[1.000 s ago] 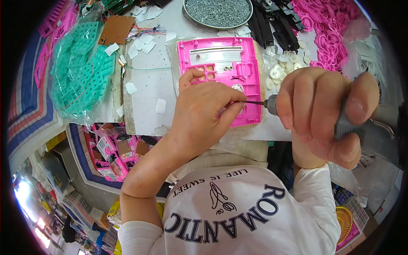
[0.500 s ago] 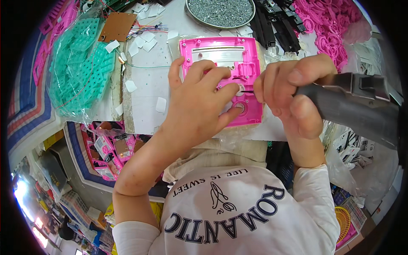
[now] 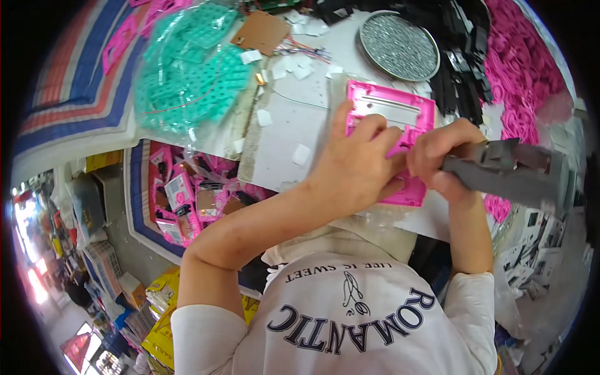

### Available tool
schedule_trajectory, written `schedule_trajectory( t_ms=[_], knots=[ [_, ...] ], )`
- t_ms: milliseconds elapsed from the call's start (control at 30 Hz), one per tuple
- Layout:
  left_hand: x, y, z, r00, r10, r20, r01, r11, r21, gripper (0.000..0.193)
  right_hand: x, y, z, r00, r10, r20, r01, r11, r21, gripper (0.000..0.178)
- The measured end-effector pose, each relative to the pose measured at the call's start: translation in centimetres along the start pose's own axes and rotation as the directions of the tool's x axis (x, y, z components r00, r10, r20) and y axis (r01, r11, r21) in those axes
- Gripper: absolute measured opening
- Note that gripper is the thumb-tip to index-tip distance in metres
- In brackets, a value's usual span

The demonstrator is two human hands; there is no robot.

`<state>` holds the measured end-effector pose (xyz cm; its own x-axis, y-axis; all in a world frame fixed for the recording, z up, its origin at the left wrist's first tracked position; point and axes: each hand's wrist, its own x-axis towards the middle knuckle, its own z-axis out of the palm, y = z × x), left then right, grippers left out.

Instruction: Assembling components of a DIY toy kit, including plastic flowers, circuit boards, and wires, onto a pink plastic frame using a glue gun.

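Note:
A pink plastic casing (image 3: 428,115) with a silvery panel inside lies on the table under both hands. My left hand (image 3: 356,165) is bent over its left and lower side, fingers curled onto it and holding it. My right hand (image 3: 445,156) is closed around a dark-grey electric screwdriver (image 3: 515,178), whose body runs off to the right and is partly blurred. Its tip is hidden behind my fingers, close to my left fingertips over the casing. The part of the casing between the hands is mostly covered.
Beyond the casing stands a round metal dish (image 3: 438,64) full of small screws. Black plastic parts (image 3: 451,65) and a heap of pink parts (image 3: 522,75) lie to its right. At left are bagged teal parts (image 3: 187,81), a brown board (image 3: 261,32) and wires. Pink assemblies (image 3: 181,190) fill a container below.
The whole view has shifted, so the table and casing appear farther right. The thin dark screwdriver bit, visible earlier between the hands, is now hidden. Both hands stay at the casing.

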<state>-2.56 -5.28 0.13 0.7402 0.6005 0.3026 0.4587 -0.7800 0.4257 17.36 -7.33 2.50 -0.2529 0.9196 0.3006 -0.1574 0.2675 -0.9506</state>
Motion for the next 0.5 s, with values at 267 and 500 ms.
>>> schedule_trajectory(
  t_ms=[267, 500],
  knots=[
    [0.6, -8.8, -8.7, 0.928, -0.329, -0.175, 0.282, 0.927, -0.246, 0.03, -1.6, -8.2, -5.9, 0.969, -0.189, -0.162, 0.202, 0.977, 0.071, 0.038],
    [-0.8, -19.5, -14.7, 0.817, -0.561, 0.132, 0.441, 0.756, 0.484, 0.038, -1.9, -6.8, -8.6, 0.964, -0.127, -0.233, 0.129, 0.992, -0.004, 0.04]
  ],
)
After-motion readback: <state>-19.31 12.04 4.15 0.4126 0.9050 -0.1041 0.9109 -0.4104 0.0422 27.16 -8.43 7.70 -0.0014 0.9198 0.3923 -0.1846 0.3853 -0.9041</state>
